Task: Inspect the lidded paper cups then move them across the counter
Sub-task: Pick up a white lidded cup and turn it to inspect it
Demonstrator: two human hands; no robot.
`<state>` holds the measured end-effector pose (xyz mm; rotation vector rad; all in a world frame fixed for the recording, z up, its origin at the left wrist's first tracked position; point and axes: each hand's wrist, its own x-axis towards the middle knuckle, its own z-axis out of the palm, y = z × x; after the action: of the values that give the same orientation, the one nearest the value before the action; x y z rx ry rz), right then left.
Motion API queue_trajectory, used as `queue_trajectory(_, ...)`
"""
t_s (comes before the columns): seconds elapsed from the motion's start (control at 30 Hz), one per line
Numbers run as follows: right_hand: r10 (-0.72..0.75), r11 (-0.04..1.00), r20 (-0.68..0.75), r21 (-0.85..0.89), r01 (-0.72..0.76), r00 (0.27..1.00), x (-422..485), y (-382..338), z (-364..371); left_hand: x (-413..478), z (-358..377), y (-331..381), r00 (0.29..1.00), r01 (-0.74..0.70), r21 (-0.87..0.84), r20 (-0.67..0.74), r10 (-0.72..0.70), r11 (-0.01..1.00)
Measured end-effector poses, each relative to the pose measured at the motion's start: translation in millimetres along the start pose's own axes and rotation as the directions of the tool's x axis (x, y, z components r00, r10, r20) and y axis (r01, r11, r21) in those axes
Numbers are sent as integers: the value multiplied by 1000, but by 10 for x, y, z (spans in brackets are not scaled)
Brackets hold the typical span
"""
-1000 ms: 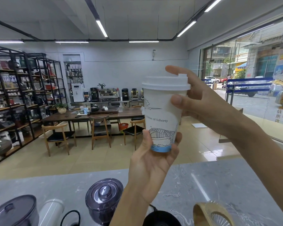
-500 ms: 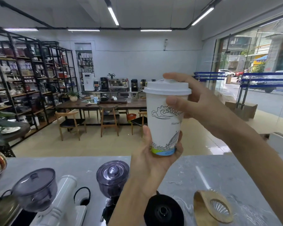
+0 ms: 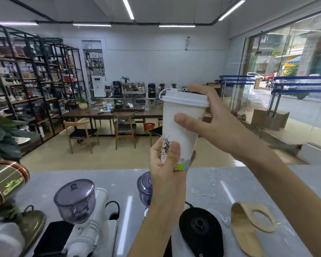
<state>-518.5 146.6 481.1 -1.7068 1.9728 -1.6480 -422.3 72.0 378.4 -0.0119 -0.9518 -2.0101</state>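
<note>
A white paper cup with line drawings and a white plastic lid is held upright in the air, above the grey marble counter. My left hand grips the cup's bottom from below, thumb across the drawing. My right hand holds the upper part, thumb on the front wall and fingers behind the lid's rim. No other lidded cup is in view.
Near me on the counter stand a white grinder with a smoky hopper, a second hopper behind my left wrist, a black round base, a wooden dripper stand and a brass grinder at far left.
The cup has been turned in my hands: the lettering has gone round out of sight and a different drawing faces me. My view has swung left and down, showing more of the counter.
</note>
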Motion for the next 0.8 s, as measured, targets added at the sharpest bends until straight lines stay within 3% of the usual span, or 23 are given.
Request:
queue_trajectory(0.1,17,999,8,28,-17,1000,8,-183,290,-77,-220,281,1000,-5,27,2,5,1000)
queue_trajectory(0.2,24,996,3,88,-25,1000,-40,-408,586,-174,-530,627,996,-46,229,84,28,972)
queue_trajectory(0.33,-1,998,41,61,-1,999,-322,-569,1143,-415,-1185,1062,982,-90,561,186,-19,823)
queue_trajectory(0.47,26,993,146,110,-42,989,-848,-440,1966,-915,-1969,1317,968,-44,735,198,-152,676)
queue_trajectory(0.67,340,884,287,227,-408,896,-2074,23,3301,-2025,-3321,1294,930,268,820,-83,-357,507)
queue_trajectory(0.8,603,726,363,118,-677,710,-2820,264,4099,-2779,-4126,946,828,504,791,-326,-457,348)
